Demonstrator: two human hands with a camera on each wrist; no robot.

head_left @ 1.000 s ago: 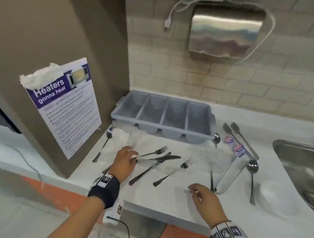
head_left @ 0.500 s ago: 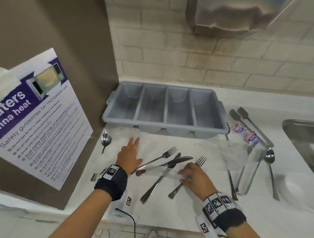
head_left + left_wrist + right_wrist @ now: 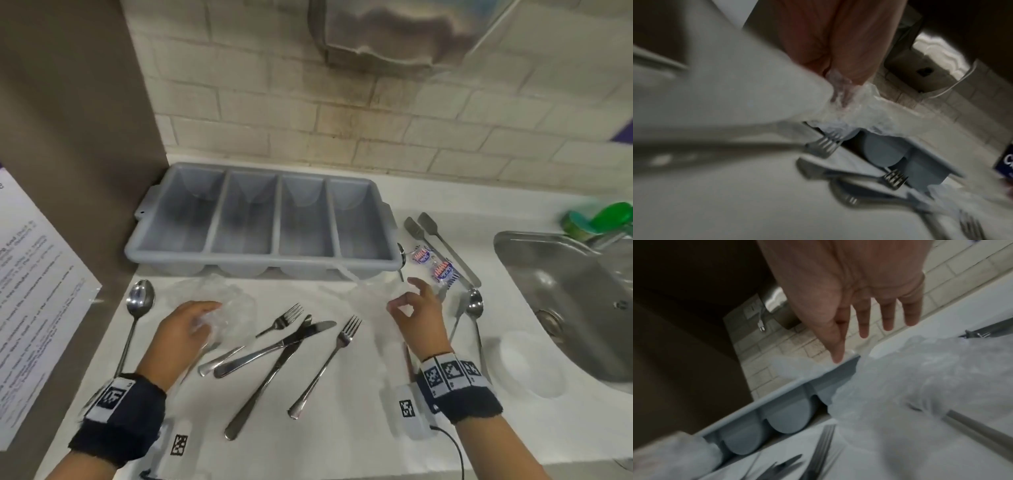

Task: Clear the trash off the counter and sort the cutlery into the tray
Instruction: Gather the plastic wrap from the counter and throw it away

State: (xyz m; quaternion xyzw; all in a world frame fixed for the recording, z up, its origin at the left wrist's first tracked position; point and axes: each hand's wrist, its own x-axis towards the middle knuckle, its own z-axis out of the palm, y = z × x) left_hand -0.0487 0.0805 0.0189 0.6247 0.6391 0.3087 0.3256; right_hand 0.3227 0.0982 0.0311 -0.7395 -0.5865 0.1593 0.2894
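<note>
While the left hand [image 3: 185, 329] clutches crumpled clear plastic [image 3: 229, 308] on the white counter [image 3: 342, 428], the four-slot grey tray [image 3: 263, 219] sits against the brick wall; two forks, two knives lie before it; the right hand [image 3: 416, 308] pinches another plastic sheet [image 3: 370, 291] beside the steel sink [image 3: 565, 301].

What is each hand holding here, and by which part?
The left hand grips crumpled clear plastic wrap at its near edge. The right hand pinches another clear plastic piece at its edge.

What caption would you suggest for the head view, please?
Both hands lift clear plastic wrap off a counter strewn with cutlery, before an empty grey tray.
</note>
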